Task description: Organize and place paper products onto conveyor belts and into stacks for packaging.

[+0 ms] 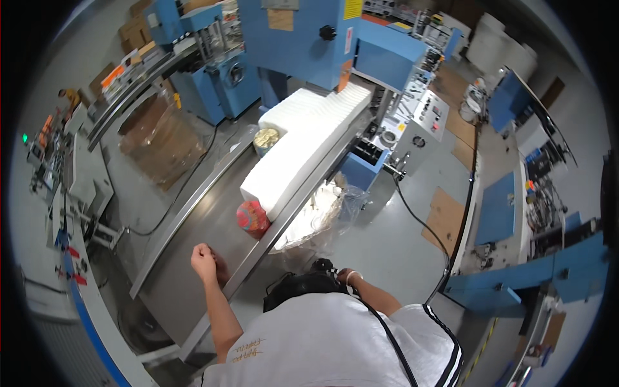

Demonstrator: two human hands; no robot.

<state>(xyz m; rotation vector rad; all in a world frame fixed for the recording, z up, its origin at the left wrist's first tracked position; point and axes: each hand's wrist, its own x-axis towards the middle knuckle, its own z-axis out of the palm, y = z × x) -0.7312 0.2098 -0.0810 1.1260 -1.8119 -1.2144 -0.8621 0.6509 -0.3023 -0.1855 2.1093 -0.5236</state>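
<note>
My left hand (203, 257) is above the bare near end of a sloping metal table (184, 274), its fingers curled in and nothing visible in them. A long row of white, thin-layered stacks (300, 151) lies along that table. Against the row's near end stands a pink and red patterned round piece (253, 218), apart from my left hand. A round tin-like object (265, 139) with a pale top sits beside the row. My right hand (345, 277), with a light band at the wrist, is low by my waist next to a small dark object; its curled fingers are partly hidden.
A blue machine (296, 48) rises over the table's far end, with a control panel (429, 115) to its right. A clear plastic bag of white material (316, 216) lies right of the table. A large plastic-covered carton (164, 138) stands left. A dark cable (419, 222) crosses the floor.
</note>
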